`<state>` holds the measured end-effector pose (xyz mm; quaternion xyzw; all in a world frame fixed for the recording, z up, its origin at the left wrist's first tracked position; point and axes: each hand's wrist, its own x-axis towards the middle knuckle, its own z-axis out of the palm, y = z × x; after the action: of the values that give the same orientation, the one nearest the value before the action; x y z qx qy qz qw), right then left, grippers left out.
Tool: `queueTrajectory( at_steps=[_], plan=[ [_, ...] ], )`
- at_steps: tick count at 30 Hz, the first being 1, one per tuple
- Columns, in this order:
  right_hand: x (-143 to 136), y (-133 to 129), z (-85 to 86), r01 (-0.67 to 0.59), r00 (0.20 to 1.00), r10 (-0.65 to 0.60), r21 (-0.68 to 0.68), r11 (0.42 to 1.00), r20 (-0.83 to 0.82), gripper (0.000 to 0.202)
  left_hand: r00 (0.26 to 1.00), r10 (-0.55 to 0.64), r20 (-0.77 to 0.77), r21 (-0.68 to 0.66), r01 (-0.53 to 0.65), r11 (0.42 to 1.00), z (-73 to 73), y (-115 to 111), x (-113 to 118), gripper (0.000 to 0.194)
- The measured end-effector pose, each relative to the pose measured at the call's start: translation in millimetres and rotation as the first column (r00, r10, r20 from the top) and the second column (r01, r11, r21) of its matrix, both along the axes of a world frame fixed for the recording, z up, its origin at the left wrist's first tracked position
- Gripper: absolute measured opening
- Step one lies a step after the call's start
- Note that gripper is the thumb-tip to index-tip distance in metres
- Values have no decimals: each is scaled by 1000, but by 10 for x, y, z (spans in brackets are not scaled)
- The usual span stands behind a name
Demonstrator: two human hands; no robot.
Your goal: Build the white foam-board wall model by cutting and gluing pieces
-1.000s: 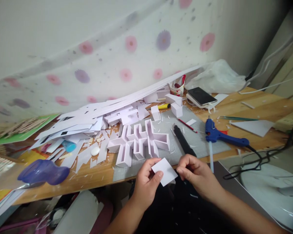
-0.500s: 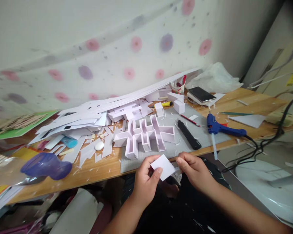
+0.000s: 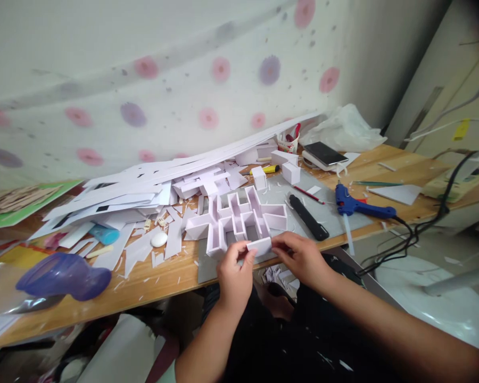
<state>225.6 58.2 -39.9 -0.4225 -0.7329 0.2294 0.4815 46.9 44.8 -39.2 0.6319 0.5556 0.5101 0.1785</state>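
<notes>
Pinched by its left end in my left hand [image 3: 235, 271] is a small flat white board piece [image 3: 259, 246], turned edge-up. My right hand [image 3: 303, 256] has its fingertips closed at the piece's right end. The piece stands against the near side of a white structure [image 3: 214, 236] of narrow open-topped compartments, which sits on the grey cutting mat [image 3: 207, 270]. Whether the piece touches the structure's walls along its full length is hard to make out.
Right of the structure lie a black pen-shaped tool [image 3: 308, 217], a red pencil [image 3: 309, 194] and a blue glue gun [image 3: 361, 206] with its cord. Behind are a yellow cutter [image 3: 269, 169] and small white boxes [image 3: 291, 173]. White offcuts [image 3: 139, 250] and a purple object [image 3: 62, 276] lie left.
The board piece went from lying face-up over my lap to standing at the structure's near side. Both hands moved forward, and my right fingers came to its right end.
</notes>
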Motion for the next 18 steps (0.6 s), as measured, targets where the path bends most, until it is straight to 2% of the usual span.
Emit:
queueTrajectory(
  at_steps=[3,7,18],
  plan=[
    [29,60,-90,55,998,-54,22,998,-11,11,999,36,-10,35,-36,999,-66,76,7,12],
    [83,69,-133,45,999,-45,47,998,-11,15,1000,19,-21,36,-18,999,-110,102,-10,11],
    [72,50,-162,34,998,-37,73,997,47,30,994,30,-109,23,-27,999,-66,147,55,7]
  ],
)
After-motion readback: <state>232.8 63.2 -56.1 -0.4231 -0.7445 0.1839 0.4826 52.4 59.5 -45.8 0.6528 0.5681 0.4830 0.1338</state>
